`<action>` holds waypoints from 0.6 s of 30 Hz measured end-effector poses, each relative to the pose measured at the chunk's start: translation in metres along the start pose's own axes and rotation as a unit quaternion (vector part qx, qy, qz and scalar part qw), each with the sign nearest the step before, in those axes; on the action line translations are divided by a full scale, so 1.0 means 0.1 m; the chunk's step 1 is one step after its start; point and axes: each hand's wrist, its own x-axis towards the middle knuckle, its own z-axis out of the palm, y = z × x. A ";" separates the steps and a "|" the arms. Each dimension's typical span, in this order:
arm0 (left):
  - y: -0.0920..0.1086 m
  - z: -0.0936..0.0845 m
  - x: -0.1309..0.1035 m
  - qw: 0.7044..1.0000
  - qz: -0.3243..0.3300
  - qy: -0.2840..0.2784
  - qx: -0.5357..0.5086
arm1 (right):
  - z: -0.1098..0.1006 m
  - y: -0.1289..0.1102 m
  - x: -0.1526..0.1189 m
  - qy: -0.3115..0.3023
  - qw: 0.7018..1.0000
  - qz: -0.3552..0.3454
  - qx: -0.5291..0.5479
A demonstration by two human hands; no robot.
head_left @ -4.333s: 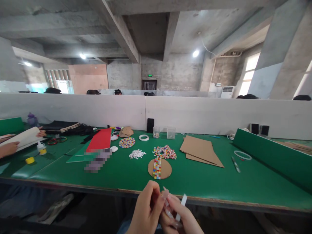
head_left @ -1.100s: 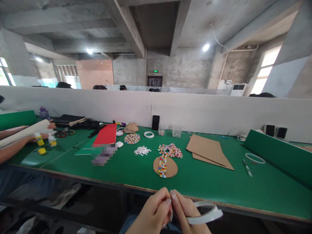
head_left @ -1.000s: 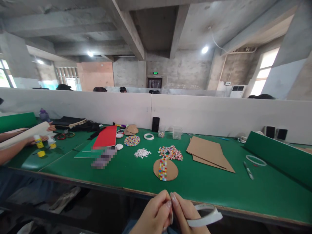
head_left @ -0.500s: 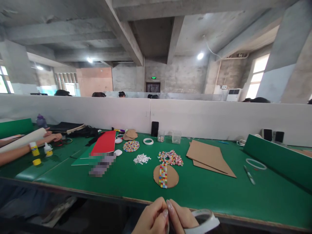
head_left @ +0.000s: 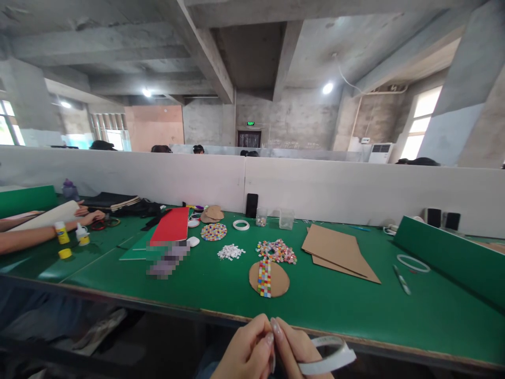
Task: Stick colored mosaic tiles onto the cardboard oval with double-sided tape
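Near the table's front edge, my left hand [head_left: 249, 350] and my right hand [head_left: 298, 351] meet, thumbs and fingertips pinched together. A roll of white tape [head_left: 329, 358] hangs at my right hand, partly hidden by its fingers. What the left fingertips pinch is too small to make out. Just beyond lies a round cardboard disc [head_left: 280, 279] with a strip of coloured square tiles [head_left: 264, 279] across it. Behind the disc are a heap of coloured pieces [head_left: 282, 251] and a heap of white pieces [head_left: 231, 252].
Cardboard sheets [head_left: 335, 250] and a pen [head_left: 401, 280] lie to the right. A tiled disc [head_left: 213, 231], a red sheet [head_left: 171, 226] and a tape roll [head_left: 241, 225] are further back. At left, another person's arms [head_left: 35, 239] rest near glue bottles [head_left: 82, 235].
The view has shifted slightly. My hands remain pinched together with the tape roll at the right hand. The other person's hand at the left has moved slightly.
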 end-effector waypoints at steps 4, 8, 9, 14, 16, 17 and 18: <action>0.01 0.01 -0.01 1.000 -0.004 0.007 -0.016 | 0.02 0.02 0.01 -0.002 1.000 -0.005 0.000; 0.03 0.00 -0.02 1.000 -0.004 -0.004 -0.023 | 0.08 0.10 -0.10 0.031 0.999 -0.025 -0.031; 0.04 0.00 -0.02 1.000 -0.004 -0.006 -0.018 | 0.10 0.12 -0.14 0.045 0.998 -0.033 -0.042; 0.05 0.01 -0.02 1.000 0.003 0.019 -0.017 | 0.12 0.16 -0.20 0.064 0.996 -0.039 -0.050; 0.05 0.01 -0.01 1.000 0.001 0.010 -0.022 | 0.09 0.13 -0.14 0.044 0.998 -0.030 -0.033; 0.04 0.01 0.00 1.000 0.001 0.005 -0.023 | 0.07 0.12 -0.10 0.030 0.999 -0.025 -0.023; 0.04 0.01 0.01 1.000 0.001 0.003 -0.025 | 0.06 0.10 -0.07 0.018 1.000 -0.020 -0.015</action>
